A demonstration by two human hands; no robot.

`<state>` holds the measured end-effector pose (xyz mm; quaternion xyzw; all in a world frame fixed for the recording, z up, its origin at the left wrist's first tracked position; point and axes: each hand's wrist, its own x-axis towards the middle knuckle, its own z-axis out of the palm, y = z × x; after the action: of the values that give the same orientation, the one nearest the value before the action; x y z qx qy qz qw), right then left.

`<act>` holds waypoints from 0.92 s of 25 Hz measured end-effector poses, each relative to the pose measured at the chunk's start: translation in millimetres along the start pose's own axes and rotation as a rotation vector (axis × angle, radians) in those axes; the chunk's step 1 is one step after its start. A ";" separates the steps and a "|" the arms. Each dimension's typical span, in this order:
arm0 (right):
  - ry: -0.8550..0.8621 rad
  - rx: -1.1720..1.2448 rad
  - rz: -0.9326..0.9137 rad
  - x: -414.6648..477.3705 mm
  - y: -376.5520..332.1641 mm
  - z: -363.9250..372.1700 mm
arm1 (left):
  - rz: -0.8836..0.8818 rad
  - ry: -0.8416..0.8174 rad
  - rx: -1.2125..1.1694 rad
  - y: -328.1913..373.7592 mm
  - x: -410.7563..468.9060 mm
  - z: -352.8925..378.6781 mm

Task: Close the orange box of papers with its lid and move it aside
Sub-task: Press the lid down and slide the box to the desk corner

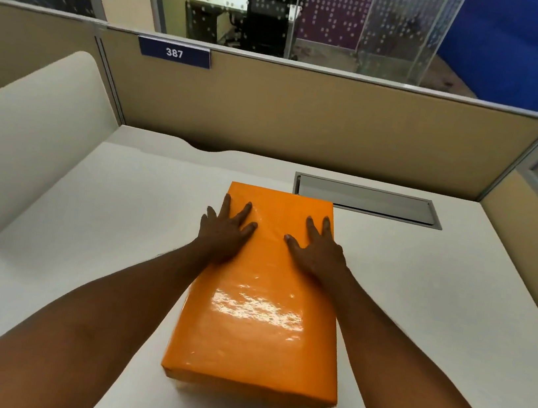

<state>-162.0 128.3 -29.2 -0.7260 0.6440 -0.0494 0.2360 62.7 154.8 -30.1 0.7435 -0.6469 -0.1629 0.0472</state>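
Note:
A glossy orange box (261,310) stands lengthwise in the middle of the white desk (86,212), with its orange lid covering the top so the papers inside are hidden. My left hand (226,229) lies flat on the lid's far left part, fingers spread. My right hand (318,249) lies flat on the far right part of the lid, fingers spread too. Neither hand grips anything; both palms press down on the lid.
A grey cable hatch (368,200) is set into the desk just behind the box on the right. Beige partition walls (307,119) enclose the desk at the back and right. A white curved divider (28,135) rises on the left.

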 end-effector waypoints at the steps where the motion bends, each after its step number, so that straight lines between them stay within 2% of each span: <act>1: -0.019 0.025 0.016 -1.8 -1.2 -1.2 | -0.014 0.026 -0.007 2.8 -3.7 -2.7; 3: 0.025 0.091 0.043 -10.0 -5.3 -3.4 | -0.057 0.118 -0.079 10.3 -16.4 -6.7; 6: 0.247 0.274 0.051 -36.7 0.0 -3.0 | -0.159 0.216 -0.333 9.5 -45.9 -8.7; 7: 0.269 0.324 0.040 -49.6 6.3 -0.9 | -0.178 0.237 -0.410 5.2 -59.3 -7.0; 12: 0.157 0.502 0.040 -116.1 39.6 22.8 | -0.248 0.216 -0.622 -15.7 -123.2 9.9; 15: 0.044 0.622 0.058 -133.7 42.0 32.9 | -0.240 0.182 -0.613 -15.5 -142.3 22.6; 19: 0.101 0.653 0.076 -137.0 36.7 38.3 | -0.246 0.235 -0.510 -9.4 -146.6 32.9; 23: 0.102 0.716 0.155 -127.6 33.9 37.6 | -0.302 0.294 -0.757 -19.3 -136.9 23.9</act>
<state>-199.8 259.1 -46.6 -0.5431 0.6501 -0.2898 0.4455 58.7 295.1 -33.2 0.7753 -0.4121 -0.2860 0.3838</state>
